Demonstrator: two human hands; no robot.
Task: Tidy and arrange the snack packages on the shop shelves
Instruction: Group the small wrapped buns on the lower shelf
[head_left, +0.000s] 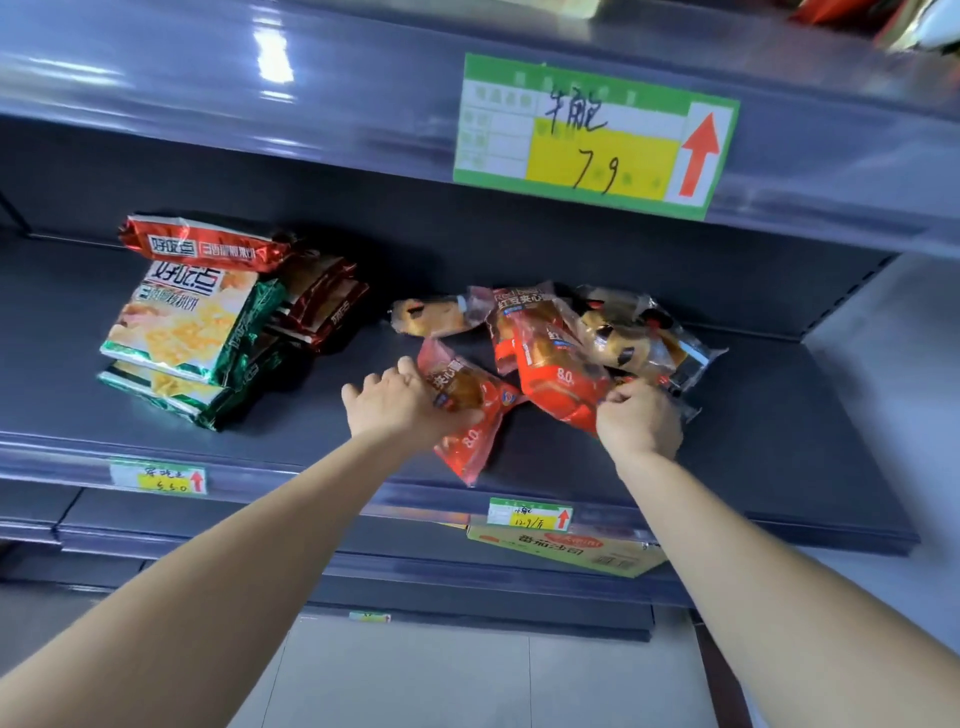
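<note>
On the dark grey shelf lies a loose heap of bread packets. My left hand grips a red bread packet that lies slanted towards the shelf's front edge. My right hand is curled on the near edge of a second red bread packet in the heap. Behind it lie a clear packet of dark-topped buns, another red packet and a clear packet of bread. At the left stands a stack of green and red cracker bags.
The shelf above carries a green and yellow price tag. Smaller price tags sit on this shelf's front rail. A yellow carton lies on the shelf below. Pale floor tiles show at the bottom.
</note>
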